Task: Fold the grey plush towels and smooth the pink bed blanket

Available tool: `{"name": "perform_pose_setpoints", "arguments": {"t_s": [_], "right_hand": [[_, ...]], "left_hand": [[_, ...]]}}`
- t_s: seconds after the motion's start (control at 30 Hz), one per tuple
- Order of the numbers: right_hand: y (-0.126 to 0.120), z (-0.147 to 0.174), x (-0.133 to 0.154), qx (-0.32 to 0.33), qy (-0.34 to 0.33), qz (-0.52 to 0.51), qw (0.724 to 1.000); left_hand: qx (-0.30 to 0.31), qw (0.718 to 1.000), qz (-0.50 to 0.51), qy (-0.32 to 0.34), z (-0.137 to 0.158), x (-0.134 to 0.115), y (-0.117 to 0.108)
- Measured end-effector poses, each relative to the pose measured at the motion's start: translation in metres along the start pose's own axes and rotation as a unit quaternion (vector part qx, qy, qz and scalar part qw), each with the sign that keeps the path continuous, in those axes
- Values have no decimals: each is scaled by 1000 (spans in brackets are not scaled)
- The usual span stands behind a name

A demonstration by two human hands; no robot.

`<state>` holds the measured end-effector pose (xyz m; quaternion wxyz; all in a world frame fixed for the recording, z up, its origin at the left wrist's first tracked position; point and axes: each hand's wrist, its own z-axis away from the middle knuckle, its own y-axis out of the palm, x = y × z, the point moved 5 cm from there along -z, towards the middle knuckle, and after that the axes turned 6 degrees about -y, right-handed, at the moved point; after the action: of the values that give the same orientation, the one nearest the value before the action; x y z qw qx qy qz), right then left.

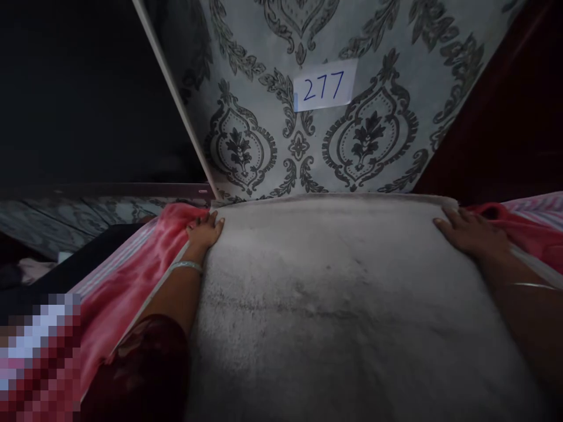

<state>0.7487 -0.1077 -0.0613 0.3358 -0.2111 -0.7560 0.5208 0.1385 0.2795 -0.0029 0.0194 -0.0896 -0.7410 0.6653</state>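
A greyish-white cloth [316,258] with dark smudges lies spread out in front of me, its far edge against the wall. My left hand [204,232] rests on the cloth's far left corner, fingers spread. At the far right corner, my right hand [470,233] lies flat with the fingers apart. Pink-red fabric [145,264] with a striped border shows beneath and beside the left edge of the cloth. More red fabric [539,237] appears past my right hand.
Patterned grey wallpaper [299,146] rises behind the cloth, with a paper [325,85] marked 277 stuck on it. A large dark screen [88,94] stands at the upper left. A dark red panel [505,111] slants along the right.
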Motion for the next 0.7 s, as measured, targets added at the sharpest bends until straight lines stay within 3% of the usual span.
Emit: {"name": "perform_pose_setpoints", "arguments": {"t_s": [0.1,0.2,0.3,0.37,0.4,0.47,0.57,0.6,0.63,0.7], "right_hand": [[-4,3,6,20,13,18,1000],[-23,12,31,82,20,52,995],[-46,33,69,133,41,68,988],[-55,64,108,120,2,80,990],[-57,87,134,92,-54,82,991],[-48,145,188,90,-195,71,974],[-26,234,251,126,-364,18,923],[-24,253,260,119,-392,9,912],[-25,263,260,110,-400,10,910],[-34,262,231,108,-356,40,927]], "left_hand": [[-11,1000,6,4,1,-2,-1],[-6,1000,12,15,-2,0,-9],[22,1000,5,5,-1,-5,-21],[23,999,-1,35,18,-27,-30],[20,997,-1,76,36,-46,-33],[20,973,12,228,93,-92,-32],[86,893,28,441,202,-142,-13],[91,871,29,482,230,-147,-7],[78,867,32,491,250,-146,-5],[47,881,24,471,266,-130,-4]]}}
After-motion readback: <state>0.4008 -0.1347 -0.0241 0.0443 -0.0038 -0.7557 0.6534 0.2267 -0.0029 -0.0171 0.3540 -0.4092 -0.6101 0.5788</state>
